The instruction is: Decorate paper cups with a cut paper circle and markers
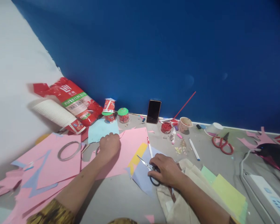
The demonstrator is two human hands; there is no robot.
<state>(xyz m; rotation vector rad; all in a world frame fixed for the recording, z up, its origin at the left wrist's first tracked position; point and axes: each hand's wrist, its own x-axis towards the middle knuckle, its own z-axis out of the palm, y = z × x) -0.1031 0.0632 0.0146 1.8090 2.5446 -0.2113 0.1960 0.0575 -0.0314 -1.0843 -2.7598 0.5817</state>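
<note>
My left hand (110,145) is closed above the left edge of a large pink paper sheet (130,141). Whatever its curled fingers hold is hidden; a dark curved edge shows beside the wrist. My right hand (166,168) has its fingers on the black-handled scissors (144,162), whose blades are parted and point up and left. Beneath the scissors lies lilac paper (140,179), with a yellow paper strip (137,158) beside it. A white and red marker (149,147) rests just beyond my right fingers.
More pink sheets and a grey ring (69,151) lie left. Behind stand paper cups (58,116), decorated small cups (109,105) and a phone (153,111). On the right are a beige cloth (189,174), red-handled scissors (222,145) and a power strip (268,194).
</note>
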